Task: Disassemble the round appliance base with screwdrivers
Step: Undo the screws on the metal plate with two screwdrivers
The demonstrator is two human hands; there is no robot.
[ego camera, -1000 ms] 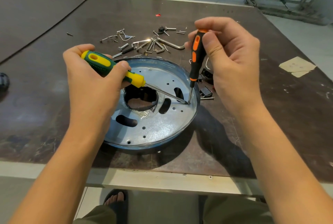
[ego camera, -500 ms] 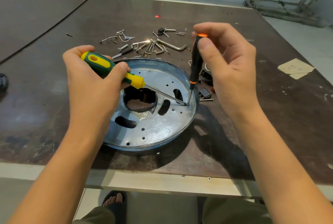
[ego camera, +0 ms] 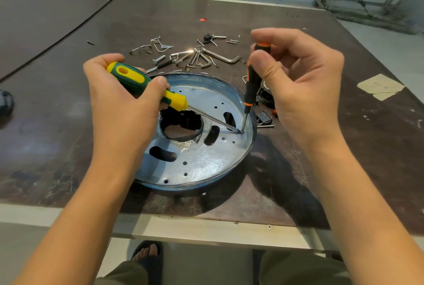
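A round, shallow metal appliance base (ego camera: 202, 161) lies flat, open side up, on a dark table (ego camera: 344, 147) near its front edge. Its silvery floor has a large, ragged central hole, oblong slots and many small round holes (the raised rim looks bluish). A green-and-yellow screwdriver (ego camera: 137, 80), gripped in the left hand (ego camera: 119, 106), slants down to the right across the base. A slimmer black-and-orange screwdriver (ego camera: 252, 83), pinched in the right hand (ego camera: 302, 83), stands nearly upright. Both tips meet at one spot just inside the right rim.
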